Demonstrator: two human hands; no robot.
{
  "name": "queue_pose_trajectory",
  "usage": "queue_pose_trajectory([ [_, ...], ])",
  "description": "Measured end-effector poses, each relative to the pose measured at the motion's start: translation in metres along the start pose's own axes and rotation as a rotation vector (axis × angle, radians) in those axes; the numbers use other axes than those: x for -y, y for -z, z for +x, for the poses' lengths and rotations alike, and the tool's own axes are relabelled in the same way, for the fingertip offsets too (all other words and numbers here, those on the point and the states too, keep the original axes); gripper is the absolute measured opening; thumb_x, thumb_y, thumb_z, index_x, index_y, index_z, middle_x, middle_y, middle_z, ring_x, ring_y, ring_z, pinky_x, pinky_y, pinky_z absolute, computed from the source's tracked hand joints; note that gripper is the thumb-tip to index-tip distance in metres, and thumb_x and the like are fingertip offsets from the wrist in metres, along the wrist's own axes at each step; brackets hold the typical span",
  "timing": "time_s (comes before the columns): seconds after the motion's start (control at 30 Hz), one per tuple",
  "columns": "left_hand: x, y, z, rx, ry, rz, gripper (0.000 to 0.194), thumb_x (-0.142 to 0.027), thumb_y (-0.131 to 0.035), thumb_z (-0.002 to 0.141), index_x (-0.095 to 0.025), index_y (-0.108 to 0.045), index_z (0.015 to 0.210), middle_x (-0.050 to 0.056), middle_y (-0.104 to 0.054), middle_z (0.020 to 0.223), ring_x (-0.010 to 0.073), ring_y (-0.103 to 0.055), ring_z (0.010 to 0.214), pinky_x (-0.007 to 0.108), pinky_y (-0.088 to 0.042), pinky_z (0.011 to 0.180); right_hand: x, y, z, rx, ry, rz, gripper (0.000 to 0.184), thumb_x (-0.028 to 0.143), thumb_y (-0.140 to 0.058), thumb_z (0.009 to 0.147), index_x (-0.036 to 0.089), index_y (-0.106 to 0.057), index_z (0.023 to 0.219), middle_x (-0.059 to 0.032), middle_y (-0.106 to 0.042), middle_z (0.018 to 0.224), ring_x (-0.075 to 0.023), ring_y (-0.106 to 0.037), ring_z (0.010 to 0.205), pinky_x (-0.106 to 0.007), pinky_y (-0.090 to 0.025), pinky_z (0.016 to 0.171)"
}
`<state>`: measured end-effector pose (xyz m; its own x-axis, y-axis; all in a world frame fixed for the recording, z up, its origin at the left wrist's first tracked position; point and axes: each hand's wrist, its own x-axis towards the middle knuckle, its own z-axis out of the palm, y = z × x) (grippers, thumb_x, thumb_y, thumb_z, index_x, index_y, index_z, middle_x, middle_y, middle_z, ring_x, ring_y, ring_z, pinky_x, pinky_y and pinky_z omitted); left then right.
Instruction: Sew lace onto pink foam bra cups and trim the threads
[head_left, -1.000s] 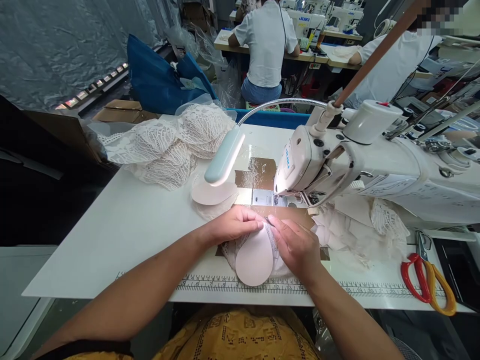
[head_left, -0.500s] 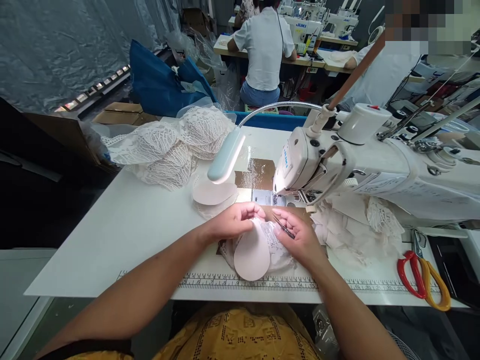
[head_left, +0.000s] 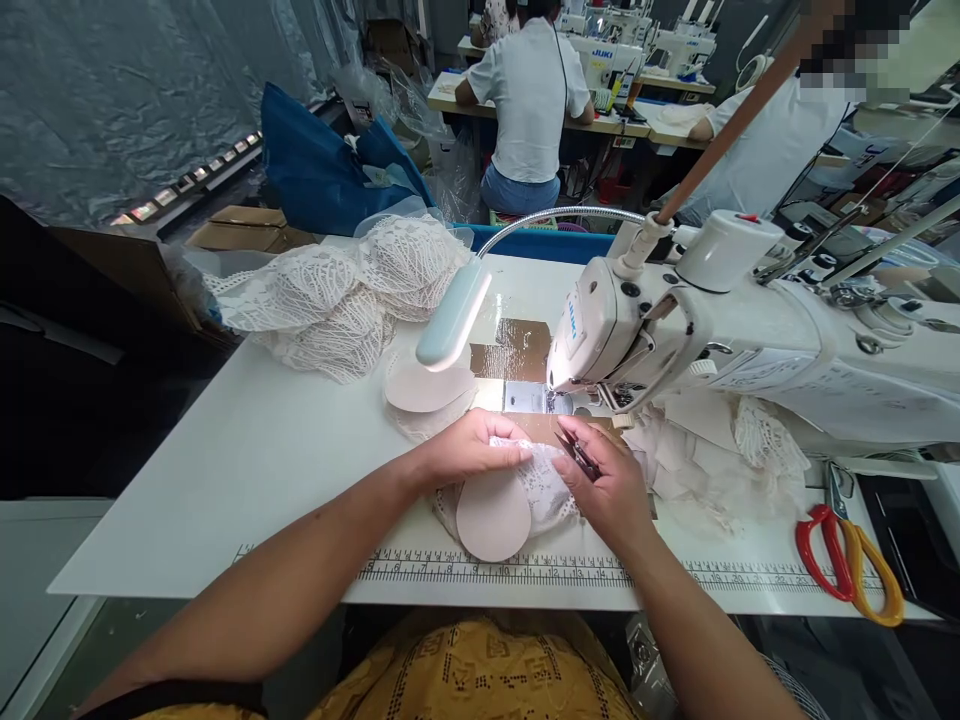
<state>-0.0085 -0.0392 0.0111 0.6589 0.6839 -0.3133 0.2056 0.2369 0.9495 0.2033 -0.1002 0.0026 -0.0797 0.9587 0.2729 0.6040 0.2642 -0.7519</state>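
Note:
My left hand (head_left: pixel 480 445) pinches the upper edge of a piece of white lace fabric (head_left: pixel 547 487). Hanging from that edge is a smooth, pale, rounded pad (head_left: pixel 493 517), which lies over the lace near the table's front. In my right hand (head_left: pixel 606 475) are small dark thread snips (head_left: pixel 577 455), held between thumb and fingers just right of the lace. The snips' tips point up and left. Both hands are in front of the needle area of a white sewing machine (head_left: pixel 600 315).
A lamp (head_left: pixel 454 312) hangs over the table. White lace (head_left: pixel 322 290) is heaped at the back left, with pale pads (head_left: pixel 427 385) nearer. Pale fabric pieces (head_left: pixel 697 450) lie right; red-and-yellow-handled scissors (head_left: pixel 847 560) rest at the front right. A person (head_left: pixel 525 100) sits beyond.
My left thumb has shifted right along the lace edge, and the pad has swung slightly left. My right hand has moved a little right with the snips, whose blades now show more.

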Motion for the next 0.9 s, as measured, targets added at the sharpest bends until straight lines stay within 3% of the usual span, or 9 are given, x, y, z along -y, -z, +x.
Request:
queue_pose_trajectory([
  [0.17,0.0,0.001,-0.001,-0.014,-0.01,-0.01,0.032,-0.044,-0.066,0.083,-0.014,-0.073,0.093,0.008,-0.071,0.093,0.0178,-0.063,0.082,0.027,-0.049,0.073,-0.001,-0.005,-0.002,-0.063,0.282,-0.224,0.033,0.032,-0.05,0.093,0.018,-0.064,0.12,-0.0051,-0.072,0.088,-0.0157,-0.067,0.072,-0.026,-0.053,0.06],
  [0.3,-0.003,0.001,-0.001,-0.016,-0.03,-0.014,0.03,-0.04,-0.065,0.085,-0.014,-0.074,0.097,0.009,-0.072,0.098,0.0196,-0.064,0.087,0.029,-0.05,0.078,-0.002,-0.011,-0.002,-0.113,0.369,-0.333,0.028,0.026,-0.053,0.092,0.016,-0.065,0.116,-0.0046,-0.073,0.085,-0.0151,-0.066,0.07,-0.025,-0.051,0.058],
  [0.6,-0.005,0.0,-0.003,-0.045,-0.008,-0.023,0.034,-0.041,-0.065,0.083,-0.013,-0.073,0.101,0.01,-0.073,0.098,0.022,-0.065,0.088,0.03,-0.05,0.078,-0.006,-0.013,-0.003,-0.18,0.389,-0.399,0.027,0.026,-0.054,0.092,0.015,-0.066,0.114,-0.0049,-0.073,0.086,-0.0146,-0.066,0.069,-0.025,-0.05,0.057],
  [0.9,-0.004,-0.002,-0.003,-0.033,-0.006,-0.013,0.033,-0.043,-0.063,0.085,-0.013,-0.073,0.093,0.007,-0.07,0.086,0.0161,-0.06,0.075,0.026,-0.046,0.066,-0.002,-0.013,-0.004,-0.111,0.314,-0.424,0.032,0.029,-0.048,0.094,0.021,-0.065,0.119,-0.0038,-0.073,0.084,-0.0153,-0.066,0.07,-0.026,-0.05,0.059],
])
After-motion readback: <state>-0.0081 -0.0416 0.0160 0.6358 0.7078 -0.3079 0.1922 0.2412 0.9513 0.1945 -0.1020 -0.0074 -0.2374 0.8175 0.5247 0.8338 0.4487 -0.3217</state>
